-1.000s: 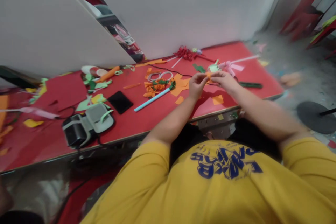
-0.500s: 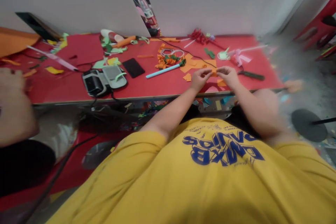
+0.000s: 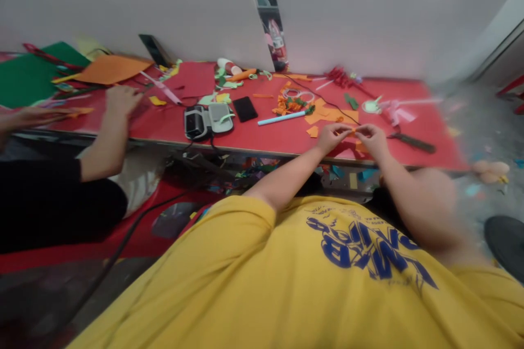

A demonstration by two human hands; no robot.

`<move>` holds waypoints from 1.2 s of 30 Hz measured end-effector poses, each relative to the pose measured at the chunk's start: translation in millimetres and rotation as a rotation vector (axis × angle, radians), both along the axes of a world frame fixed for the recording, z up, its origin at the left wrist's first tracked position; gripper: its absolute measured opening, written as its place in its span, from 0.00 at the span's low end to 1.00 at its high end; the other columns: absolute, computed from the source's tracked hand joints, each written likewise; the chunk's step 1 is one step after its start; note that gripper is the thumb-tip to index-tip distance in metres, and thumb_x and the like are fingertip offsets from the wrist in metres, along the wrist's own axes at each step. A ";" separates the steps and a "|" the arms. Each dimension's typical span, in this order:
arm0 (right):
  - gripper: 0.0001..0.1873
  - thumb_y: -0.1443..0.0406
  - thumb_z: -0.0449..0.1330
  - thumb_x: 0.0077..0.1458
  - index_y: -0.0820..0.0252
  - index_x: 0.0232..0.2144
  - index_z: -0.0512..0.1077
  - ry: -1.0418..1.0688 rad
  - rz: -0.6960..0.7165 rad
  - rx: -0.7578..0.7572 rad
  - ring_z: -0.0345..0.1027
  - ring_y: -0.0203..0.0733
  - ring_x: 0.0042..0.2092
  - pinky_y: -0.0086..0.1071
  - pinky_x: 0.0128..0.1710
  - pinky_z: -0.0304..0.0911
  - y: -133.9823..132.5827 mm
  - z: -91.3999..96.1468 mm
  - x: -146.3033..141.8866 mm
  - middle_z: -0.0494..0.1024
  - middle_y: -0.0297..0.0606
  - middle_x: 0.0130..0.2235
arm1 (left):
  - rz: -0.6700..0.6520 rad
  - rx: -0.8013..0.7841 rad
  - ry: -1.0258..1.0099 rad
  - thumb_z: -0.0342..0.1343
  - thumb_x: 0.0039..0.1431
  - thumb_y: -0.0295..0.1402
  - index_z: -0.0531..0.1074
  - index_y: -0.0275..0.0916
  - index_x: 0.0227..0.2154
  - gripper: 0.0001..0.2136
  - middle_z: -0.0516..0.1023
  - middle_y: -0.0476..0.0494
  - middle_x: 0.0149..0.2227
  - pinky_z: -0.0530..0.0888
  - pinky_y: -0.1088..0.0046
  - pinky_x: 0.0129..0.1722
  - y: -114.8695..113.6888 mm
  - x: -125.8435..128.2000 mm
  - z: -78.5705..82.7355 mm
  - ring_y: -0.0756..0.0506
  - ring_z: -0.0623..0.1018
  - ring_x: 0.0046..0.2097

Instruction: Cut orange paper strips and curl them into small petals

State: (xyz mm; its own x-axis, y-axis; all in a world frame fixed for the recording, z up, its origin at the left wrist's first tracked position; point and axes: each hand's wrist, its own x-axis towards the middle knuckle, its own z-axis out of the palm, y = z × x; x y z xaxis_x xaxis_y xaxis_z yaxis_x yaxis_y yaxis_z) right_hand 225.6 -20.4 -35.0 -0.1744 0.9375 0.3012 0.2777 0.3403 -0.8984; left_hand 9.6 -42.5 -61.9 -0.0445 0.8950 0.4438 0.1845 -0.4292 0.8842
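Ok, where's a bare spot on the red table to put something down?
Bare red table runs along the near edge, between the grey-and-black zip case and the left hand holding a small orange paper piece, in front of the light blue stick. Behind that stick it is crowded with orange paper scraps.

the orange scrap (image 3: pixel 352 131) is mostly hidden by the fingertips of the left hand (image 3: pixel 332 138) and right hand (image 3: pixel 375 140). the right forearm (image 3: pixel 421 202) is blurred. the left edge cuts off the green sheet (image 3: pixel 24 73).

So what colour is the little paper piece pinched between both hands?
Orange; the paper piece shows best in the head view.
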 end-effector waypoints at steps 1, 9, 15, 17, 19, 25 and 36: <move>0.16 0.51 0.75 0.55 0.55 0.38 0.85 -0.004 -0.010 -0.004 0.85 0.54 0.42 0.48 0.48 0.79 -0.1 -2.4 0.7 0.91 0.45 0.39 | -0.005 -0.011 0.011 0.77 0.66 0.48 0.94 0.38 0.44 0.17 0.95 0.33 0.46 0.79 0.69 0.41 0.6 0.4 1.0 0.41 0.90 0.43; 0.12 0.55 0.71 0.54 0.55 0.36 0.85 0.001 -0.076 -0.013 0.84 0.54 0.42 0.48 0.49 0.79 -0.7 -14.4 -2.6 0.92 0.46 0.40 | -0.040 -0.112 0.061 0.76 0.65 0.34 0.93 0.37 0.42 0.07 0.95 0.35 0.46 0.82 0.66 0.51 10.8 1.3 5.0 0.41 0.90 0.46; 0.10 0.58 0.72 0.54 0.55 0.35 0.86 0.040 -0.081 -0.052 0.83 0.51 0.40 0.46 0.49 0.81 4.4 -18.7 -6.3 0.91 0.43 0.38 | -0.059 -0.157 0.010 0.76 0.65 0.37 0.92 0.36 0.46 0.12 0.95 0.34 0.49 0.83 0.67 0.52 12.7 -0.7 0.6 0.41 0.90 0.48; 0.10 0.58 0.72 0.53 0.55 0.36 0.86 0.066 -0.064 -0.070 0.84 0.51 0.42 0.46 0.51 0.82 6.6 -21.4 -6.6 0.92 0.43 0.39 | -0.070 -0.164 -0.008 0.76 0.64 0.38 0.91 0.36 0.47 0.13 0.95 0.33 0.49 0.84 0.66 0.52 14.8 -1.7 -1.8 0.41 0.90 0.48; 0.11 0.57 0.73 0.53 0.55 0.37 0.85 0.092 -0.048 -0.082 0.85 0.51 0.43 0.46 0.52 0.82 8.2 -23.3 -6.6 0.92 0.43 0.41 | -0.082 -0.165 -0.021 0.77 0.63 0.39 0.91 0.36 0.47 0.14 0.95 0.33 0.49 0.84 0.65 0.53 17.1 -3.0 -4.3 0.41 0.90 0.47; 0.19 0.56 0.72 0.52 0.56 0.46 0.85 0.122 -0.041 -0.089 0.80 0.44 0.38 0.41 0.47 0.80 8.9 -22.6 -5.4 0.92 0.43 0.48 | -0.069 -0.157 -0.025 0.75 0.62 0.37 0.90 0.36 0.50 0.16 0.94 0.32 0.51 0.84 0.67 0.50 20.0 -4.7 -10.0 0.43 0.90 0.45; 0.15 0.57 0.72 0.52 0.56 0.41 0.89 0.083 -0.053 -0.114 0.75 0.44 0.33 0.41 0.41 0.77 6.3 -18.9 -3.6 0.88 0.38 0.34 | -0.042 -0.091 0.035 0.78 0.62 0.45 0.91 0.37 0.58 0.25 0.87 0.45 0.30 0.80 0.69 0.38 16.8 -10.3 -11.0 0.46 0.81 0.31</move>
State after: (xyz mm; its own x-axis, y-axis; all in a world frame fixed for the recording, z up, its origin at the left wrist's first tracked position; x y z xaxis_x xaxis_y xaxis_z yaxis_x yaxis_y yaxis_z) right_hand 222.0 -14.2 -53.9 -0.1031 0.9737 0.2032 0.2155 0.2213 -0.9511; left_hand -0.7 -25.7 -72.9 0.0081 0.9324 0.3613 0.1997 -0.3555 0.9131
